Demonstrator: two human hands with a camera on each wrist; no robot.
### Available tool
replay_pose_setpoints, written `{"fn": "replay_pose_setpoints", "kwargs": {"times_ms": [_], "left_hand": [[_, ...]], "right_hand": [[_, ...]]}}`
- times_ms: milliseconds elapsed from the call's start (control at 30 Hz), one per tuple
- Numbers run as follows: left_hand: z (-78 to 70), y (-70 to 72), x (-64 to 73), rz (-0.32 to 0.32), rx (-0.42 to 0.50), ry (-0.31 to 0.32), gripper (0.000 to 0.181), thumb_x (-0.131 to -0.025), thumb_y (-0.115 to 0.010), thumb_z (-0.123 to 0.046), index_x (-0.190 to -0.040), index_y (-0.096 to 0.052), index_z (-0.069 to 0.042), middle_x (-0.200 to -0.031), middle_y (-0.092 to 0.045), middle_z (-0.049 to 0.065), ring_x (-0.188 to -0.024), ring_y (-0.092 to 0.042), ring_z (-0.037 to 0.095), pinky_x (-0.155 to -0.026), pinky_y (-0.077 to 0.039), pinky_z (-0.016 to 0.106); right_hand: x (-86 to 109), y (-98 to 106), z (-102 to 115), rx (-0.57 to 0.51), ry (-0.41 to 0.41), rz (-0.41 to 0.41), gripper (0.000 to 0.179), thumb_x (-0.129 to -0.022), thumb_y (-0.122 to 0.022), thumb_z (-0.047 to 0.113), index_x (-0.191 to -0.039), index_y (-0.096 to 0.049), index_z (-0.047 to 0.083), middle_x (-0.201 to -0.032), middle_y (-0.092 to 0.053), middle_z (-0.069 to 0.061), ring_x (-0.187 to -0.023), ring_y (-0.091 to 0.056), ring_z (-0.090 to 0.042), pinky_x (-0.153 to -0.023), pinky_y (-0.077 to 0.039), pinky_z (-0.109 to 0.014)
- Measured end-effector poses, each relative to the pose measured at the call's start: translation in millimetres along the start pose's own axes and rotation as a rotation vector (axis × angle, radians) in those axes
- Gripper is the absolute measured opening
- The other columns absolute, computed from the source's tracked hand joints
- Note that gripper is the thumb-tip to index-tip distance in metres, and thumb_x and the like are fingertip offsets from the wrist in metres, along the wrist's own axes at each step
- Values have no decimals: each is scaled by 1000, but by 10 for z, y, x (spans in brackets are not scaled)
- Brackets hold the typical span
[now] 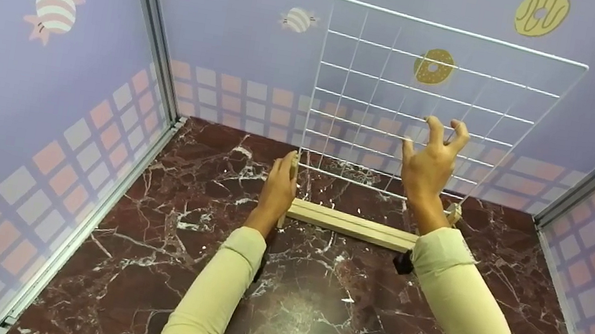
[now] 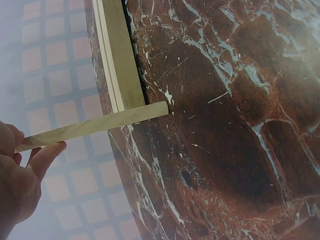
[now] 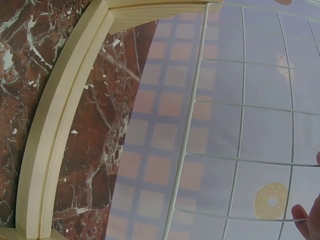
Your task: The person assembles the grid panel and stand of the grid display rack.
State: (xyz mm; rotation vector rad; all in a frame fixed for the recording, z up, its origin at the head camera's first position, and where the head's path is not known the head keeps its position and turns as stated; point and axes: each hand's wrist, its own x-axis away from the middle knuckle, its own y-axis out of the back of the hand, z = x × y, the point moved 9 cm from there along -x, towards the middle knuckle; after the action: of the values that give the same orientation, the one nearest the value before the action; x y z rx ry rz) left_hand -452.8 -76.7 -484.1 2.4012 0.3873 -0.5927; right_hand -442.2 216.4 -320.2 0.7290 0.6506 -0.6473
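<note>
A white wire grid panel (image 1: 404, 82) stands tilted in the head view, its lower edge beside a pale wooden frame (image 1: 348, 223) on the floor. My left hand (image 1: 278, 185) grips the frame's left end piece. In the left wrist view, thumb and fingers hold that narrow wooden slat (image 2: 100, 124) near one end. My right hand (image 1: 430, 163) is at the panel's lower right part, fingers spread and bent with tips at the wires. The right wrist view shows only its fingertips (image 3: 301, 220), right at a wire. A groove runs along the frame's long bar (image 3: 60, 130).
Dark red marbled flooring (image 1: 299, 305) lies beneath the frame. Lilac wall panels (image 1: 237, 20) with candy and doughnut pictures stand behind and on both sides, joined by grey metal strips (image 1: 156, 19). The wire panel stands close before the back wall.
</note>
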Motion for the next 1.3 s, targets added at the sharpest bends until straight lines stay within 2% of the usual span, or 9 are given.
{"fn": "replay_pose_setpoints", "kwargs": {"times_ms": [367, 600, 800, 1100, 1300], "left_hand": [[-10, 9, -10, -5, -3, -2, 56, -93, -60, 5, -147, -47, -4, -126, -60, 23, -115, -64, 39, -102, -55, 49], [17, -14, -7, 23, 1, 29, 57, -93, -61, 6, -148, -46, -5, -128, -59, 23, -117, -63, 40, -103, -55, 50], [26, -10, 3, 44, 5, 37, 59, -93, -62, 7, -148, -46, -5, -127, -59, 23, -116, -64, 39, -103, -54, 49], [15, -12, -10, 63, 3, 24, 58, -93, -61, 6, -148, -45, -5, -121, -60, 25, -109, -65, 40, -99, -56, 51], [19, -9, -31, 81, -12, 48, 57, -94, -60, 4, -148, -45, -6, -121, -61, 25, -110, -64, 41, -99, -56, 51]], "right_hand": [[72, -53, -78, 16, -12, 4, 48, -82, -83, 17, -126, -62, 18, -146, -41, -16, -79, -58, -31, -63, -57, -48], [120, -96, -128, 25, -27, 33, 49, -83, -82, 17, -127, -62, 18, -148, -39, -15, -76, -58, -34, -65, -58, -49], [162, -137, -145, 38, -34, 67, 48, -85, -81, 20, -129, -61, 19, -149, -37, -13, -75, -57, -33, -63, -56, -48], [164, -131, -130, 23, -18, 42, 46, -84, -81, 17, -126, -62, 18, -147, -39, -15, -81, -58, -34, -65, -57, -50], [157, -147, -143, 18, -23, 46, 48, -83, -81, 16, -127, -63, 18, -147, -39, -16, -79, -60, -36, -66, -57, -50]]}}
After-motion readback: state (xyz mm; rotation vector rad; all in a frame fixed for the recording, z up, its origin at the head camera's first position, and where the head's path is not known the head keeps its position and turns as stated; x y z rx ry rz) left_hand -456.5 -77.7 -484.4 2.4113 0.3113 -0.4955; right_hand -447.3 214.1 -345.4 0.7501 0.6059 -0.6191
